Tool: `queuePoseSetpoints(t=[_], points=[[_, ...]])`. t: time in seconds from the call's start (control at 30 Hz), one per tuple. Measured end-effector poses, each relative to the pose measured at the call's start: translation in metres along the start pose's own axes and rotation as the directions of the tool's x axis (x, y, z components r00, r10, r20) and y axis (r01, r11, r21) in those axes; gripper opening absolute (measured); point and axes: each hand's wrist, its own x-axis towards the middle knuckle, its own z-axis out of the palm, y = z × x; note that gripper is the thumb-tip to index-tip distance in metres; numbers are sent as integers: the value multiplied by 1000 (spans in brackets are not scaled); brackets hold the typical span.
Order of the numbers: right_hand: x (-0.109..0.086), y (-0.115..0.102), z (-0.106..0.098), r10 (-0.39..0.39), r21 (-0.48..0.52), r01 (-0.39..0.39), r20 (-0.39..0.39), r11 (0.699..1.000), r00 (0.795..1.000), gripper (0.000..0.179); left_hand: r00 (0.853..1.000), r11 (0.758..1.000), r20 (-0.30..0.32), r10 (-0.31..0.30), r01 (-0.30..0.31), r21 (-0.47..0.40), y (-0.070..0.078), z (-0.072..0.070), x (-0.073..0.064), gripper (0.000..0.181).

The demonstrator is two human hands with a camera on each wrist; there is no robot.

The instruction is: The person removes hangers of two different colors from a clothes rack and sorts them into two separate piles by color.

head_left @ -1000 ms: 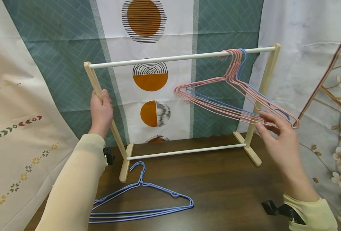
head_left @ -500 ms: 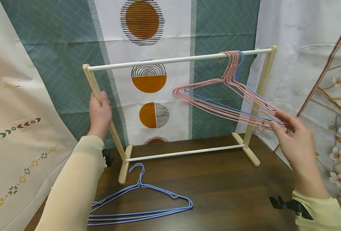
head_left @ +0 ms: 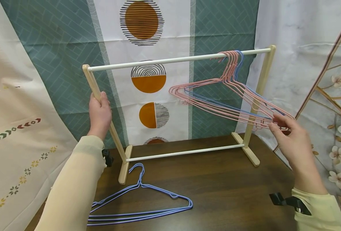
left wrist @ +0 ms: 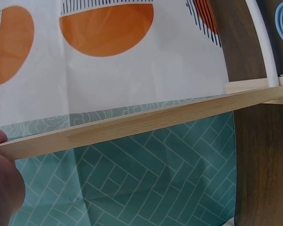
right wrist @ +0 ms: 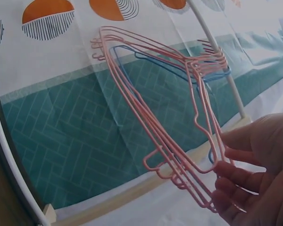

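My left hand [head_left: 100,112] grips the left wooden post [left wrist: 132,127] of a small clothes rack, fingers wrapped around it. Several pink wire hangers [head_left: 230,73] hang together by their hooks near the right end of the rack's white top bar [head_left: 159,61]. Behind them hangs a blue hanger [head_left: 241,59]. On the right, my right hand [head_left: 293,139] pinches the pink hangers' near corners between thumb and fingers. In the right wrist view the fingertips [right wrist: 222,168] lie right at those corners, with the lower corners fanned slightly apart.
A few blue wire hangers [head_left: 164,190] lie stacked on the dark wooden table [head_left: 225,189], in front of the rack's left foot [head_left: 125,168]. A lower white rail [head_left: 185,153] joins the feet. Patterned cloths [head_left: 222,25] hang behind and at both sides.
My right hand has moved right and slightly down, then a little back left, along the near ends of the pink hangers. The hangers have fanned slightly. My left hand keeps its grip.
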Motion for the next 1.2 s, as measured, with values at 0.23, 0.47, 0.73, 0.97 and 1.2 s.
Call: queuePoseSetpoints(t=[0.23, 0.47, 0.73, 0.97, 1.2], points=[[1, 0, 5, -61, -9, 61, 12, 998, 998, 44, 1000, 1000, 4, -3, 3, -16, 0, -1, 0, 60], [0, -2, 7, -43, 19, 43, 9, 999, 999, 43, 1000, 1000, -1, 4, -4, -10, 0, -1, -2, 55], [-1, -1, 5, 23, 5, -23, -8, 1000, 1000, 44, 1000, 1000, -2, 5, -5, -7, 1, 0, -2, 55], [0, 1, 5, 36, -28, -34, 62, 999, 997, 51, 1000, 1000, -1, -7, 7, -13, 1, 0, -1, 57], [2, 10, 5, 17, -105, -8, 81, 994, 997, 51, 1000, 1000, -1, -6, 6, -10, 0, 1, -1, 57]])
